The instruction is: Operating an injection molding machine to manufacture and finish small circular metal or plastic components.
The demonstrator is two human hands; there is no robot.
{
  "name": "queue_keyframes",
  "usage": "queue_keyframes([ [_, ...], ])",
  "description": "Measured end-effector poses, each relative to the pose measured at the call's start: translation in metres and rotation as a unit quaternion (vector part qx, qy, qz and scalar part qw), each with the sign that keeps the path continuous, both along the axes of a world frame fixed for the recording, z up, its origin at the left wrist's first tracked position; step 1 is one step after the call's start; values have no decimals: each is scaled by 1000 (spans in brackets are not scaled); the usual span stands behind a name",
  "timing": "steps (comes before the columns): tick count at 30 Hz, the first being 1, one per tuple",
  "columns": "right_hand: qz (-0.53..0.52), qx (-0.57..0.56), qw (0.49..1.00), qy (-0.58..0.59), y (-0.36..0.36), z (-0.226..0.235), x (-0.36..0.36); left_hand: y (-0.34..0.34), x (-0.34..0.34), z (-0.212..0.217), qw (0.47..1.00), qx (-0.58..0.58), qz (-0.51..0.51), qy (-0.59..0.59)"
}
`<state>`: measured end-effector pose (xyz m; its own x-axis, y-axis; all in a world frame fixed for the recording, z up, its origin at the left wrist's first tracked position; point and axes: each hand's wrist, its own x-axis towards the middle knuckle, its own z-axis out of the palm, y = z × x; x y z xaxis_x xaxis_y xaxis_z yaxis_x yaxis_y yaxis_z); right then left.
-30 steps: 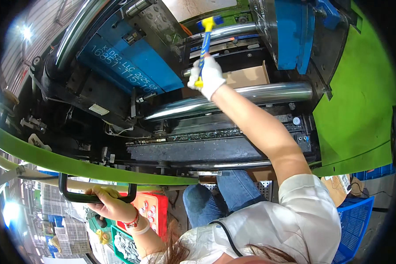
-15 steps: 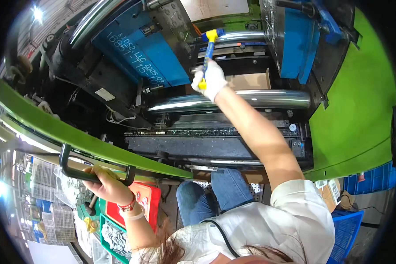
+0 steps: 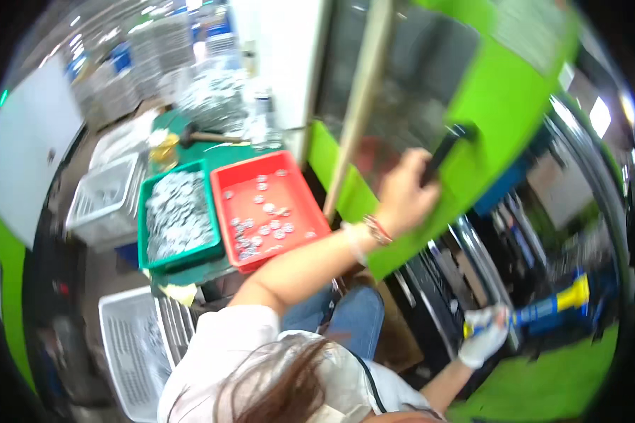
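Observation:
My left hand [image 3: 408,189], bare with a bracelet at the wrist, grips the black handle [image 3: 446,149] of the green machine door [image 3: 501,106]. My right hand [image 3: 484,340] wears a white glove and holds a blue and yellow tool [image 3: 559,306] low at the right, beside the machine's steel bars [image 3: 473,254]. The picture is blurred, and my head and shoulders fill the bottom.
A red tray [image 3: 300,183] with a few small round metal parts sits left of the door. Beside it is a green tray [image 3: 147,211] full of such parts. White baskets [image 3: 100,199] [image 3: 123,352] stand further left and below. A hammer [image 3: 203,135] lies on the green table.
The view has swung sharply round toward the trays. My left hand stays on the door handle. My gloved right hand with the tool has come away from the upper machine bar.

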<state>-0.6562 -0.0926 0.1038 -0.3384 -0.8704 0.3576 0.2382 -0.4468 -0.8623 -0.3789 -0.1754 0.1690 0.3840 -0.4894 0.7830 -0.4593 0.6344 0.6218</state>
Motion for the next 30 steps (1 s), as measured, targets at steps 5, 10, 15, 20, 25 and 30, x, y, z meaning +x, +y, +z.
queue_keyframes([
  [5,-179,59,981,40,34,13,6,8,9,5,993,14,-105,52],
  [10,-207,54,968,133,80,15,-3,11,12,4,988,8,-136,67],
  [15,-233,8,955,182,121,-4,-17,8,7,5,994,-16,-85,63],
  [20,-310,60,916,247,187,-55,-52,5,6,1,990,-76,101,-64],
  [25,-172,189,815,521,288,-153,-93,-3,16,5,944,-26,222,-243],
  [30,-226,438,827,270,385,-276,-112,-9,-15,-11,998,24,-60,-7],
])
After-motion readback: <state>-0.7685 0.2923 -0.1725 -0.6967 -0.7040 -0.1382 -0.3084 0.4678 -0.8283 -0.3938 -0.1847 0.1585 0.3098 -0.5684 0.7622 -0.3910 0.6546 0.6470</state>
